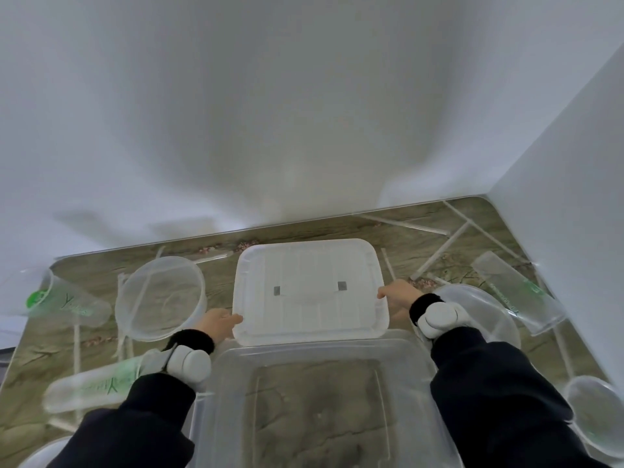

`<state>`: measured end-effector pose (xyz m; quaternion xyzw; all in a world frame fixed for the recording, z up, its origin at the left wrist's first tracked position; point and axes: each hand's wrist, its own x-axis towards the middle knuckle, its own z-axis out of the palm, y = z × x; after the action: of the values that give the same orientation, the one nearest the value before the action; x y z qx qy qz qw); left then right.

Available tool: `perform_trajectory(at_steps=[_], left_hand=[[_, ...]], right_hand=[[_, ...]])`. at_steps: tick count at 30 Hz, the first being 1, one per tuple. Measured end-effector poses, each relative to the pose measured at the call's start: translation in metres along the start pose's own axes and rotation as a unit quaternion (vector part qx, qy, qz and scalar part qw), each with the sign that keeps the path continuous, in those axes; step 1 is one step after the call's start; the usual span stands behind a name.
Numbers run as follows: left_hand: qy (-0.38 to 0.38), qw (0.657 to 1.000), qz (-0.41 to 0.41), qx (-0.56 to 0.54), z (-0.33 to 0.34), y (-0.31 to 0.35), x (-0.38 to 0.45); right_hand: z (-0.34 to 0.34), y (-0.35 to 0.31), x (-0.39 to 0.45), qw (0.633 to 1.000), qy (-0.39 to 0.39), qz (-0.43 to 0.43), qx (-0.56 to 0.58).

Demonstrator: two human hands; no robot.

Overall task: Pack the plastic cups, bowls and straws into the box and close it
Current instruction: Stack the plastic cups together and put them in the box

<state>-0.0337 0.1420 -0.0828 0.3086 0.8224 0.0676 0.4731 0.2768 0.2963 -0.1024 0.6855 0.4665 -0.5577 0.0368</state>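
Observation:
A clear plastic box [233, 396] stands open at the table's near edge, with nothing inside. Just beyond it I hold its white lid [309, 292] flat, my left hand [216, 324] gripping its left edge and my right hand [398, 295] its right edge. A clear bowl [160, 298] lies tilted to the left. Another bowl [486, 309] sits behind my right wrist, and a third [594, 413] is at the far right. Clear cups with green print lie on their sides: one at the far left [64, 298], one near my left forearm [94, 386], one at the right [516, 292]. Straws [439, 251] lie scattered.
The table [304, 231] has a marbled brown-green top and is pushed against white walls at the back and right. Its far edge runs just behind the lid. More straws [77, 339] lie on the left side.

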Motion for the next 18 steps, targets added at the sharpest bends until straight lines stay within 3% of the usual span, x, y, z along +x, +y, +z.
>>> perform_trajectory(at_steps=[5, 11, 18], left_hand=[[0.023, 0.996, 0.042, -0.072, 0.003, 0.009, -0.017], [0.129, 0.962, 0.225, -0.086, 0.012, 0.036, -0.067], [0.088, 0.923, 0.356, -0.111, 0.047, 0.071, -0.13]], right_hand=[[-0.004, 0.002, -0.02, 0.998, 0.03, -0.046, 0.022], [-0.016, 0.019, -0.075, 0.985, 0.063, -0.16, 0.006], [-0.041, 0.077, -0.149, 0.951, 0.149, -0.265, 0.053]])
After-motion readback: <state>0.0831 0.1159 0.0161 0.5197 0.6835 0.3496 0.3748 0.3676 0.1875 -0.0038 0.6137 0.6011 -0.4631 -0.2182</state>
